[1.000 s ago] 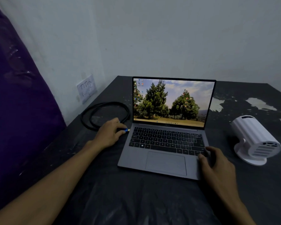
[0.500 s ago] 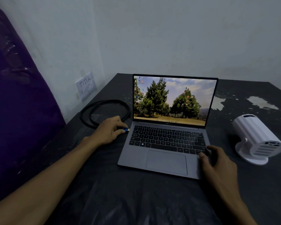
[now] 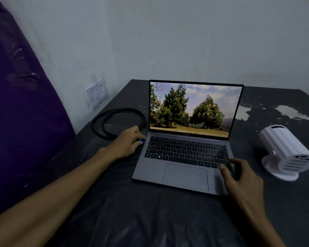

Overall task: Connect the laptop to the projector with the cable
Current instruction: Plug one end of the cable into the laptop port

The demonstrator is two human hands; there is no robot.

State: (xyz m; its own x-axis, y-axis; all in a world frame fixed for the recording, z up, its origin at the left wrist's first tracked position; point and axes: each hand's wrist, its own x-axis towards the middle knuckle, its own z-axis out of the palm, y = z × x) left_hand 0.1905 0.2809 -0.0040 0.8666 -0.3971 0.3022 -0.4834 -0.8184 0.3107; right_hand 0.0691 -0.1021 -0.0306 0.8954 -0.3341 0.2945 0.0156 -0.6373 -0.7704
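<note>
Two hands working: the right hand (image 3: 239,177) rests curled on the open grey laptop (image 3: 184,163), bracing its near right corner. Left hand (image 3: 128,144) pinches the blue-tipped plug (image 3: 142,141) against the laptop's left edge, pointing rightward. Beyond, black coiled cable (image 3: 118,122); white cylindrical projector (image 3: 285,152) sits far right, unconnected.

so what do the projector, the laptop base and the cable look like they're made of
Projector: likely moulded plastic, matte white, judging by its ribbed shell and slotted vents. Laptop base: grey with a smooth satin sheen; could be metal or painted plastic. Cable: black rubbery or plastic jacket, going by its soft loose coil and slight gloss, with a blue plug at the left hand.
</note>
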